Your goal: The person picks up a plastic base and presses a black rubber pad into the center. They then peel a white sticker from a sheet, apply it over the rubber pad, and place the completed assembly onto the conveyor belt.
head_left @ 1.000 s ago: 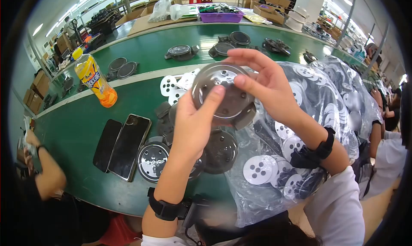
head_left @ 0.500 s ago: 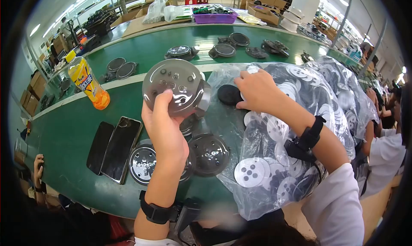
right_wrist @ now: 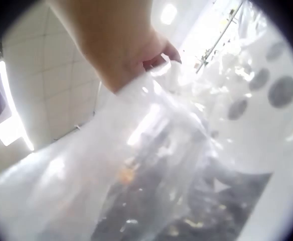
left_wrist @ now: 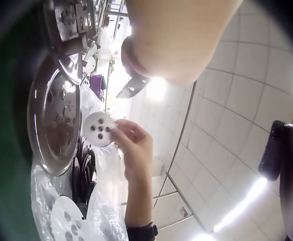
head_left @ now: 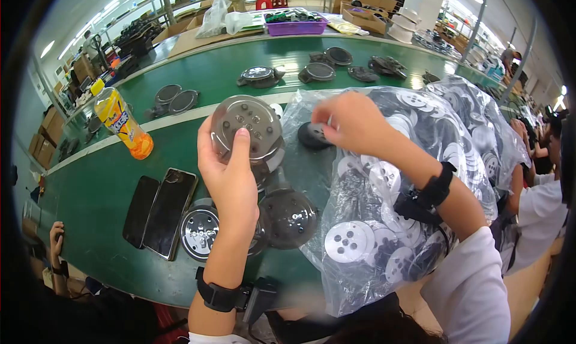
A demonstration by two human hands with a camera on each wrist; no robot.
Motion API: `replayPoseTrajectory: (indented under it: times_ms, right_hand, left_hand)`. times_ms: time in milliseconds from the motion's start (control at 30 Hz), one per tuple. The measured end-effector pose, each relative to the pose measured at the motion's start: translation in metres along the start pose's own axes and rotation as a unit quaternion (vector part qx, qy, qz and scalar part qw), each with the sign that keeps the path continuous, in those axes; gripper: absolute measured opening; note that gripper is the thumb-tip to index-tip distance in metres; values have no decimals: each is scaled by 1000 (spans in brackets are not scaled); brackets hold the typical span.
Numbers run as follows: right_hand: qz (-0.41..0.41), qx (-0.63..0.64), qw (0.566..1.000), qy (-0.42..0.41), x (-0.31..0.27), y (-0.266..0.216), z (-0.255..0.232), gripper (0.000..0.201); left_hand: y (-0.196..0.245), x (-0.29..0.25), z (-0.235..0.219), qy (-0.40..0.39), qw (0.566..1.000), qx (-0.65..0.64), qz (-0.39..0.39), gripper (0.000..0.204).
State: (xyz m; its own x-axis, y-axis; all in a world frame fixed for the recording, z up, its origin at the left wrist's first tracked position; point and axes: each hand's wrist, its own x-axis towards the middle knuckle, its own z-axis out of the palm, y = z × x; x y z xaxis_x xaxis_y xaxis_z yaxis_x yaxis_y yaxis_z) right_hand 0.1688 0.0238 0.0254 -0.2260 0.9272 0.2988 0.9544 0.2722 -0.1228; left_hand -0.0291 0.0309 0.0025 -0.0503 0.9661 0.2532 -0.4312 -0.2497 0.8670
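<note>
My left hand (head_left: 225, 146) grips a round metal disc (head_left: 246, 128) with several holes and holds it up over the green table (head_left: 90, 182), thumb on its face. To its right, my right hand (head_left: 336, 119) hovers above a clear plastic bag (head_left: 420, 182) full of white perforated discs. The left wrist view shows that right hand (left_wrist: 131, 145) pinching one white disc (left_wrist: 100, 129) with several holes. In the right wrist view only the hand's knuckles (right_wrist: 156, 57) and the bag's film (right_wrist: 186, 150) are visible.
Two more metal discs (head_left: 288, 218) (head_left: 200, 231) lie under my left arm, beside two phones (head_left: 168, 212). An orange drink bottle (head_left: 120, 119) stands at the left. Further parts and a purple tray (head_left: 296, 24) sit at the back. Another person's hand (head_left: 57, 233) is at the left edge.
My right hand let go of the metal disc, dipped into the bag and has come up pinching a white disc. My left hand carried the metal disc leftward and lower.
</note>
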Motion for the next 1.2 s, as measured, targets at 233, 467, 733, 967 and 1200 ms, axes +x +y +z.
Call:
replayPoseTrajectory:
  times_ms: [233, 467, 733, 967, 1200]
  right_hand:
    - [52, 536, 841, 53, -23, -7, -38, 19]
    - [71, 533, 836, 103, -68, -28, -36, 10]
    - [-188, 122, 934, 280, -73, -37, -52, 18]
    - [-242, 157, 919, 270, -74, -43, -43, 19]
    - [-244, 189, 909, 281, -73, -44, -39, 15]
  left_hand:
    - [2, -3, -4, -215, 952, 214, 37, 27]
    - [11, -35, 13, -350, 931, -49, -93, 29]
    - [8, -37, 18, -380, 903, 172, 100, 7]
    - [24, -40, 19, -427, 867, 215, 140, 9]
    - [27, -42, 18, -433, 865, 219, 129, 11]
